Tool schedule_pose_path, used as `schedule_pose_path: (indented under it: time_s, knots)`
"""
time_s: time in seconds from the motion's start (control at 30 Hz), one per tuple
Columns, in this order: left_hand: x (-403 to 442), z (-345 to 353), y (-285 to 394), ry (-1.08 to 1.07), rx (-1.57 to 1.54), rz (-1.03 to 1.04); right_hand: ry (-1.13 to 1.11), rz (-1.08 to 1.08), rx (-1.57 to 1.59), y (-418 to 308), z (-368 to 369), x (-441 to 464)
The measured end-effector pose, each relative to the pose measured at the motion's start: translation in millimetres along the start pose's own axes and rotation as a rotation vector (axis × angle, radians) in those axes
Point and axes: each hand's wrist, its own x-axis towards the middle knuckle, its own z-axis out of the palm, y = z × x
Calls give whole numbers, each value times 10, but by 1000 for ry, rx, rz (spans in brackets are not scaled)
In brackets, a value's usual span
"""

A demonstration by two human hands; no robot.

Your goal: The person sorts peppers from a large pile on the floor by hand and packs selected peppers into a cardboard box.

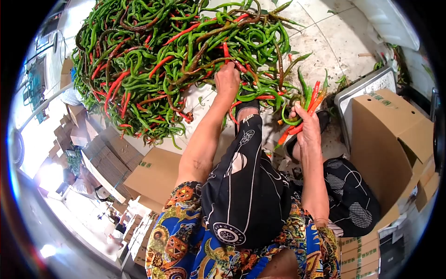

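A large heap of long green, red and brownish chili peppers (139, 69) covers the floor ahead. My left hand (227, 80) reaches to the near right part of the heap, its fingers closed round a red pepper (226, 50) that sticks up beyond them. On the right, my right hand (306, 122) is closed round a small bunch of red, orange and green peppers (317, 96), which point up and away from me. Their lower ends show below the fist. Both hands are apart, with my knee and foot between and below them.
An open cardboard box (381, 149) stands at the right beside a grey-rimmed tray (344, 100). Another carton (155, 174) and stacked flat cardboard (109, 158) are at the left. A person (83, 186) is farther back on the left. Dirty tiles (320, 44) form the floor.
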Motion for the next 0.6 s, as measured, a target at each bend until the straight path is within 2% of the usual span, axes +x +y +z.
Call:
schedule_pose_path:
  time_s: [0.1,0.13,0.17,0.2,0.27,0.3,0.37,0.43,0.47,0.5,0.57,0.6]
  knots:
    - [-88,-405,386,-2,-255,91,3,-11,-8,-51,44,-13]
    - [-176,-578,548,-137,-431,-59,2,-11,-17,-64,63,-40]
    - [-238,-807,803,-288,-704,-324,-21,13,-15,-77,72,-50]
    - [-224,-1042,1006,-421,-881,-468,-46,35,-12,-89,92,-48]
    - [-230,-1247,1139,-524,-843,-50,-143,76,23,-116,135,-63]
    - [-125,-1335,1230,-581,-814,223,-206,129,57,-120,133,-66]
    - [-178,-1137,1252,-705,-905,371,-261,162,137,-213,316,-215]
    - [-154,-1017,1276,-987,-866,406,-347,132,69,-134,198,-143]
    - [-198,-891,1234,-1012,-904,501,-319,93,-3,-118,176,-126]
    - [-205,-924,1255,-995,-919,502,-292,51,-74,-120,166,-117]
    - [-203,-1066,1198,-951,-919,200,-237,24,-71,-151,110,-100]
    - [-203,-1117,1132,-777,-833,149,-226,-6,-63,-192,134,-120]
